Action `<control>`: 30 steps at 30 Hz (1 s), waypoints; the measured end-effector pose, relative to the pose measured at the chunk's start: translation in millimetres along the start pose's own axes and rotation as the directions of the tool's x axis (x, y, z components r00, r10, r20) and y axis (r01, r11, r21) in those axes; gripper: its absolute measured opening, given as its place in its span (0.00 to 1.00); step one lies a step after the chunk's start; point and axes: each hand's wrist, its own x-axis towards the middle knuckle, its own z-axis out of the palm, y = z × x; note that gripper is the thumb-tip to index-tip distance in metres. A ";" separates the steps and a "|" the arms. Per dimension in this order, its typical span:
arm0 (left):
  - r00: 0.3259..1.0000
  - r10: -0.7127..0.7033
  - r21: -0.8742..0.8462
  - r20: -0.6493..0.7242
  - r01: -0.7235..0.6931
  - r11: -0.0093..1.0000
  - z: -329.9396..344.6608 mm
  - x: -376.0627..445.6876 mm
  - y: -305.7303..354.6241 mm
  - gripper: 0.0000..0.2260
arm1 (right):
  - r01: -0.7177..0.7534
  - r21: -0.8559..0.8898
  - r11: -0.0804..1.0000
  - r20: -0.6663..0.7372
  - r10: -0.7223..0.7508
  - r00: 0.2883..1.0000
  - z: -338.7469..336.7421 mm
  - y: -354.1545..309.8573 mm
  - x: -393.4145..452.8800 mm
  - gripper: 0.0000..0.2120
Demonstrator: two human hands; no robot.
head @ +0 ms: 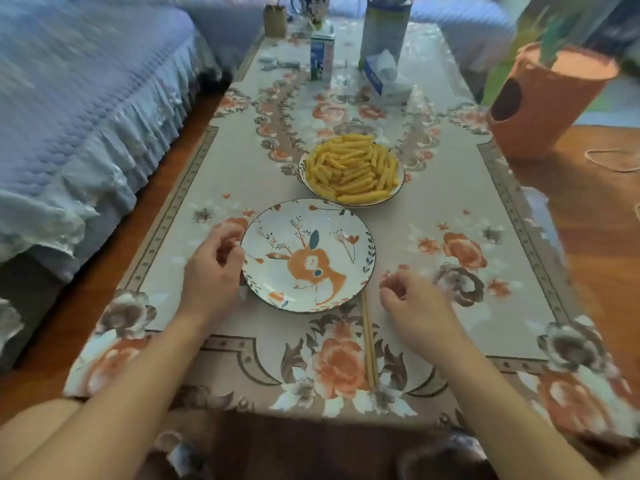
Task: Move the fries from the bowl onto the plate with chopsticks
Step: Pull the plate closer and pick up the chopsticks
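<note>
Not started: plate point(308, 216) bare, fries point(351, 169) all in bowl point(398, 190), chopsticks point(369, 344) untouched just left of right hand point(415, 303), left hand point(214, 268) at plate rim, both loosely curled, holding nothing.

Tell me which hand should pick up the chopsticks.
Right. The chopsticks lie on the cloth just beside the right hand, which holds nothing. The left hand is at the plate's far side.

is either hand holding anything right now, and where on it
Nothing is held. The left hand is at the plate rim, fingers loosely curled; the right hand is empty. The chopsticks lie on the table.
</note>
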 end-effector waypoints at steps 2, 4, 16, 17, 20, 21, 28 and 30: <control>1.000 -0.003 0.062 0.020 0.002 0.998 0.5 -2.2 3.2 0.14 | 0.007 -0.111 0.994 -0.008 -0.008 1.000 10.1 -2.1 -15.2 0.12; 0.997 -0.012 0.109 0.080 0.003 0.994 1.5 -2.5 5.6 0.16 | 0.053 -0.212 0.976 -0.012 -0.057 0.998 27.6 -4.0 -28.4 0.15; 0.917 -0.281 0.137 0.285 0.251 0.958 -41.9 13.2 15.8 0.22 | -0.057 -0.530 0.846 -0.110 -0.002 0.994 15.8 5.3 -45.7 0.09; 0.915 -0.295 0.131 0.277 0.268 0.954 -41.2 13.0 14.7 0.19 | -0.060 -0.556 0.829 -0.099 0.006 0.995 16.5 4.6 -48.5 0.10; 0.900 -0.332 0.112 0.282 0.313 0.943 -38.7 9.5 16.2 0.15 | -0.071 -0.567 0.820 -0.104 0.014 0.994 19.8 3.7 -51.0 0.12; 0.898 -0.329 0.109 0.291 0.311 0.944 -37.9 8.8 16.4 0.16 | -0.081 -0.562 0.823 -0.112 0.022 0.994 20.1 3.4 -50.3 0.13; 0.892 -0.324 0.149 0.316 0.291 0.945 -40.0 8.8 23.2 0.18 | -0.122 -0.609 0.784 -0.093 0.082 0.992 25.7 -7.4 -49.0 0.19; 0.887 -0.321 0.167 0.332 0.279 0.946 -41.3 9.6 25.7 0.21 | -0.125 -0.618 0.776 -0.098 0.081 0.992 25.3 -8.2 -49.1 0.22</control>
